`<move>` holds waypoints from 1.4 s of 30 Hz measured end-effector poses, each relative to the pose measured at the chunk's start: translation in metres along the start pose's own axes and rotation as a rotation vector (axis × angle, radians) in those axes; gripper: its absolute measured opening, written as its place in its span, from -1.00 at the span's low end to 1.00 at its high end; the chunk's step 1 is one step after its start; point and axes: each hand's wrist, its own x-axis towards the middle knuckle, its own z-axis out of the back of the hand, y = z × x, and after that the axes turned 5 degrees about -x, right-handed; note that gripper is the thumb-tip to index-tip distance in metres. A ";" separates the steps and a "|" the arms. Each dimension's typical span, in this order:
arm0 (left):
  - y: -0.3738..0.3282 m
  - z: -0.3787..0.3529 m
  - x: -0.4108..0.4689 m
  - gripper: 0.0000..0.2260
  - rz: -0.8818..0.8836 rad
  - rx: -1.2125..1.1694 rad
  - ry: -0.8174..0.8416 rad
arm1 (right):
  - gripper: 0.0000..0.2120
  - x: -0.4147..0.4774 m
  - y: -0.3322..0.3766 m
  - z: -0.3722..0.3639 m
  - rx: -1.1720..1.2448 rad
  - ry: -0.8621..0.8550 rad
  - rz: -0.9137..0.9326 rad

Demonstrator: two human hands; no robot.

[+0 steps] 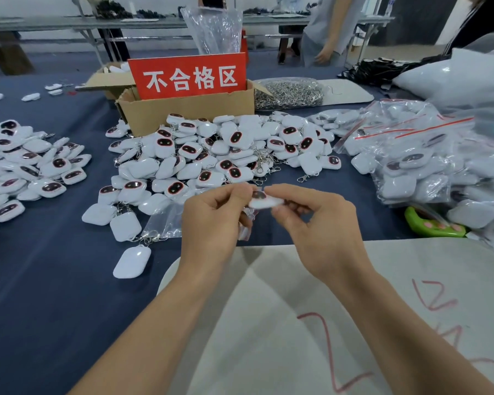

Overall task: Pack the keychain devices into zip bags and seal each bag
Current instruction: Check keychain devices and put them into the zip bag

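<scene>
A white keychain device (265,201), dark face up, is held level just above a crumpled clear zip bag (244,231).

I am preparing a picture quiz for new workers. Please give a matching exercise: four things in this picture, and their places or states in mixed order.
1. cardboard box
2. metal clips
3. green object
4. held keychain device

A. between left hand and right hand
B. right of the box
C. holds the red sign
D. beside the bagged devices

Pairs: 1-C, 2-B, 3-D, 4-A
</scene>
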 end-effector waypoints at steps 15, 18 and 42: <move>-0.002 0.001 0.001 -0.64 -0.079 0.028 0.113 | -0.77 0.004 0.002 0.000 0.352 0.127 -0.329; 0.000 -0.001 0.001 -0.67 -0.048 0.016 0.070 | -0.74 -0.001 0.002 0.000 0.182 0.010 -0.181; 0.015 0.004 -0.001 -0.78 -0.057 1.011 0.003 | -0.71 0.006 0.004 0.002 0.399 0.014 -0.560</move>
